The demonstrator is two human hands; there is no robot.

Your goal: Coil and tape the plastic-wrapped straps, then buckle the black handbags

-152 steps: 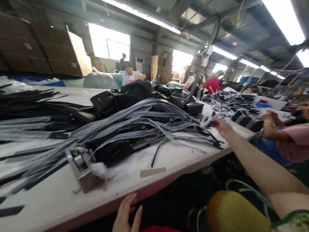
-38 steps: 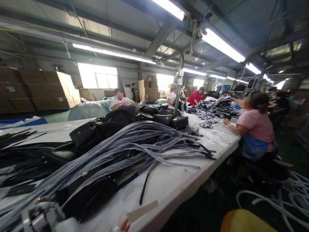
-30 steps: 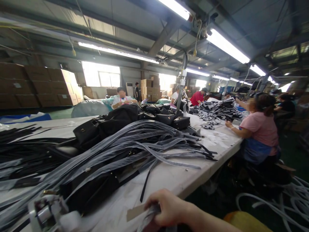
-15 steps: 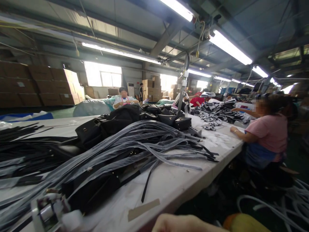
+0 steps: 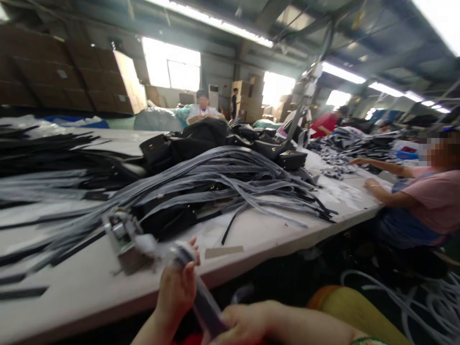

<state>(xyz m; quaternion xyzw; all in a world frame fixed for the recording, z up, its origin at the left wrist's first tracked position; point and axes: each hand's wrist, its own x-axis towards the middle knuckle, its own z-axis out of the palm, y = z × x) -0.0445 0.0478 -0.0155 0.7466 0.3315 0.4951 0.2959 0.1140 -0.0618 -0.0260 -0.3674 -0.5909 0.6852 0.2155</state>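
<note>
The right grip (image 5: 239, 322) is closing on a dark strap (image 5: 207, 306) at the bottom centre of the frame, thumb and fingers together around its lower part. The left grip (image 5: 183, 268) is holding the strap's upper end, thumb and fingers bending around it with some fingertips standing apart; blur is hiding how tightly they are pressing. The strap is slanting between the two hands, in front of the table (image 5: 258, 235) edge, and its upper end is showing a pale, shiny patch.

Just beyond the left grip, a white wad (image 5: 145, 244) is touching a metal device (image 5: 124, 239) on the table. A beige strip (image 5: 224, 251) is lying near the table's edge, right of the left grip. Farther back, film-wrapped straps (image 5: 201, 167) are spreading across the middle of the frame, and black bags (image 5: 203, 136) are heaping up behind them.

At the right edge, a co-worker in pink (image 5: 436, 196) is sitting at the table, arms reaching over it. White tubing (image 5: 413, 299) is coiling at the lower right.
</note>
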